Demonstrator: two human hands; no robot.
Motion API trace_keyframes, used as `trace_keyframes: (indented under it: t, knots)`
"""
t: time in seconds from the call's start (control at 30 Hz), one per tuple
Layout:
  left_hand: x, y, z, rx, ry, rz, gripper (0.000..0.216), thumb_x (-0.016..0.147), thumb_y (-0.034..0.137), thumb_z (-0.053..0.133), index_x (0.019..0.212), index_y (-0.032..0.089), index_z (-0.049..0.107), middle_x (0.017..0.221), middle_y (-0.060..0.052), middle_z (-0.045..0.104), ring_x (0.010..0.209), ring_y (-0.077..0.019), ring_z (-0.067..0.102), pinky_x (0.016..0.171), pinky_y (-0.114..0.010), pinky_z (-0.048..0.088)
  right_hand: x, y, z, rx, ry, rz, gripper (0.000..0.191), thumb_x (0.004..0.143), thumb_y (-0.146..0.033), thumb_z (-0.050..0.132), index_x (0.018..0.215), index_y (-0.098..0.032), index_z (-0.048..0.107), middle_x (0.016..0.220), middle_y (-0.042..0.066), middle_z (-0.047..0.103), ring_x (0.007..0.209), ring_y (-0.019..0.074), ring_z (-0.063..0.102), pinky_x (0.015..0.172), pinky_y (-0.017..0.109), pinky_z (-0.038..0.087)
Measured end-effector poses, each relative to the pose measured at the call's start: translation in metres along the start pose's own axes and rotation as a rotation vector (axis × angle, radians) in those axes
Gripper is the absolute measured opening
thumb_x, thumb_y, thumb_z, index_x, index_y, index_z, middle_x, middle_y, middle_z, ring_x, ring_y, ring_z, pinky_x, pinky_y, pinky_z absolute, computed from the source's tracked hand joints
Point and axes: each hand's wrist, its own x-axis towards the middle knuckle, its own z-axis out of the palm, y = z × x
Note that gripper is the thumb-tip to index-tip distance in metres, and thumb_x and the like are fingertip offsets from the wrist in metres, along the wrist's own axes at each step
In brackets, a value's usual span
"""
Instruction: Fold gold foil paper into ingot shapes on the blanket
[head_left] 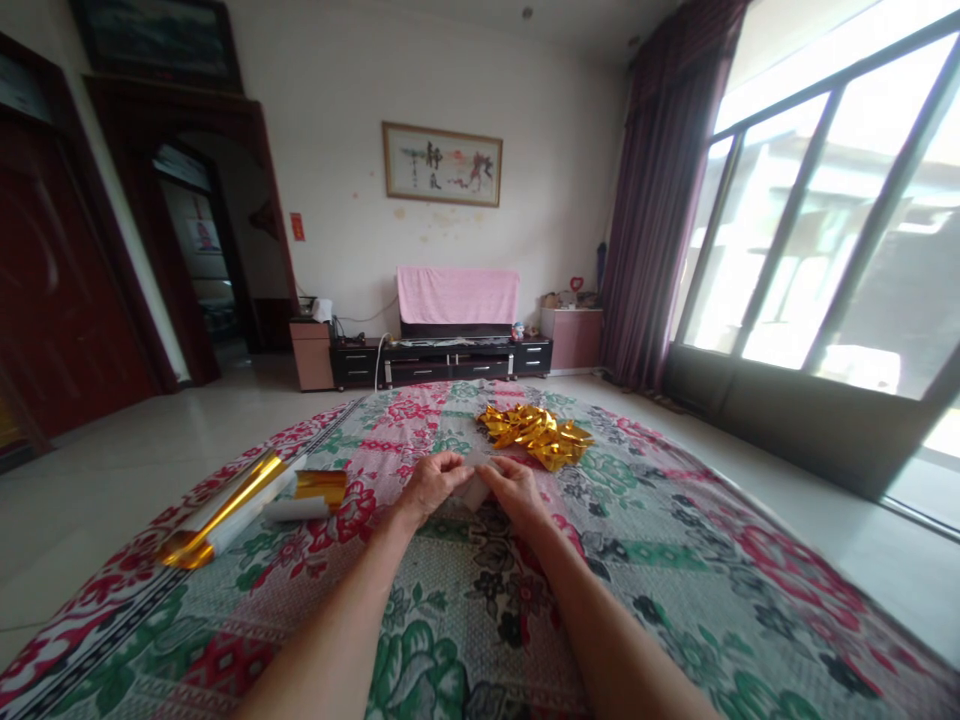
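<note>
My left hand (435, 482) and my right hand (516, 486) meet over a flowered cloth (660, 560). Both are closed in a pinch on a small whitish folded piece of paper (475, 482) held between them. Just beyond the hands lies a pile of folded gold foil pieces (537, 433). To the left of my left hand lie sheets of gold foil paper (225, 510), white on the back, with one curled gold piece (321, 486) beside them.
The cloth covers a wide low surface that fills the foreground. Behind it stands a black TV cabinet (442, 360) with a pink cover (457, 295). Dark doors are at the left, large windows with a purple curtain (660, 200) at the right.
</note>
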Motion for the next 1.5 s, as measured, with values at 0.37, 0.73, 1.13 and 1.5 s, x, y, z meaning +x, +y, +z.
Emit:
trace_keyframes:
  t: [0.37, 0.73, 1.13, 1.5]
  knots:
    - [0.0031, -0.0017, 0.0013, 0.070, 0.003, 0.071, 0.032, 0.065, 0.037, 0.062, 0.089, 0.017, 0.058, 0.076, -0.001, 0.060, 0.057, -0.0094, 0.053, 0.049, -0.019, 0.038, 0.0018, 0.0020, -0.0002, -0.002, -0.025, 0.010, 0.032, 0.062, -0.039, 0.060, 0.079, -0.013, 0.065, 0.057, -0.002, 0.055, 0.049, 0.0087, 0.044, 0.047, 0.020, 0.035]
    - [0.0020, -0.0031, -0.0025, 0.036, -0.091, 0.061, 0.031, 0.067, 0.035, 0.062, 0.090, 0.014, 0.061, 0.076, -0.003, 0.063, 0.062, -0.0104, 0.054, 0.056, -0.020, 0.041, 0.0011, 0.0019, -0.0008, 0.005, -0.035, 0.000, 0.035, 0.063, -0.042, 0.062, 0.080, -0.012, 0.064, 0.055, -0.003, 0.052, 0.048, 0.0076, 0.041, 0.046, 0.019, 0.034]
    - [0.0016, -0.0020, -0.0028, 0.074, -0.099, 0.029, 0.038, 0.072, 0.037, 0.056, 0.101, 0.014, 0.064, 0.074, -0.003, 0.066, 0.058, -0.0123, 0.055, 0.050, -0.021, 0.039, 0.0014, 0.0004, 0.0002, 0.043, -0.017, 0.032, 0.033, 0.061, -0.032, 0.061, 0.087, -0.013, 0.065, 0.060, -0.002, 0.056, 0.050, 0.0085, 0.044, 0.048, 0.020, 0.036]
    - [0.0039, -0.0019, -0.0013, 0.258, -0.137, 0.134, 0.041, 0.075, 0.034, 0.050, 0.107, 0.012, 0.062, 0.078, -0.005, 0.068, 0.068, -0.0172, 0.060, 0.058, -0.024, 0.045, 0.0055, 0.0053, -0.0002, -0.093, 0.073, 0.029, 0.038, 0.062, -0.042, 0.061, 0.082, -0.010, 0.065, 0.058, -0.001, 0.053, 0.051, 0.0084, 0.042, 0.045, 0.018, 0.032]
